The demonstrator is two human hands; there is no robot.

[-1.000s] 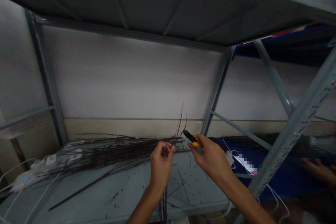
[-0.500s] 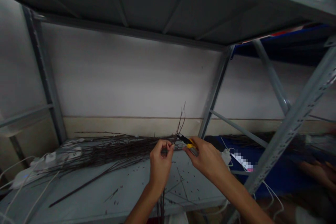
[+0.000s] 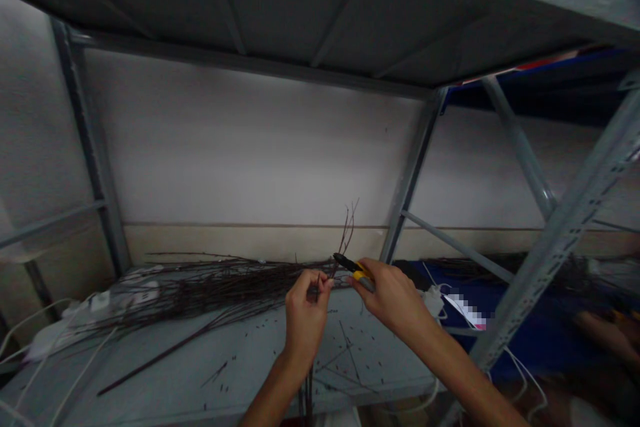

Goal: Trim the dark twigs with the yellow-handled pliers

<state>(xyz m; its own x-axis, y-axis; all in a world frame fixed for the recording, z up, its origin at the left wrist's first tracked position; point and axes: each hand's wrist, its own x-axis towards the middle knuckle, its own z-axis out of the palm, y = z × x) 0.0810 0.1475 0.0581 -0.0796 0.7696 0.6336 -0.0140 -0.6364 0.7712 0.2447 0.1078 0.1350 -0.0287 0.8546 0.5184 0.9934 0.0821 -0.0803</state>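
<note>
Thin dark twigs [image 3: 347,232] rise above my left hand [image 3: 305,310], which pinches them between thumb and fingers; their lower stems hang below the wrist. My right hand [image 3: 393,297] is closed around the yellow-and-grey handles of a pair of pliers or cutters [image 3: 350,262]. The tool's black jaws are at the twigs, just above my left fingertips. Whether the jaws touch the twigs I cannot tell. Behind my left hand, a large pile of dark twigs [image 3: 220,290] lies along the grey shelf [image 3: 260,353].
Small clippings [image 3: 223,387] and loose twig pieces are scattered on the shelf. White power strips [image 3: 145,290] with cables lie at left. A metal post [image 3: 555,247] stands at right; beyond it are a blue surface [image 3: 530,340] and another person's hand [image 3: 607,330]. An upper shelf [image 3: 280,7] hangs overhead.
My hands stay nearly in place. The cutter's jaws have shifted slightly left across the twigs, and the twig tips lean a little further right.
</note>
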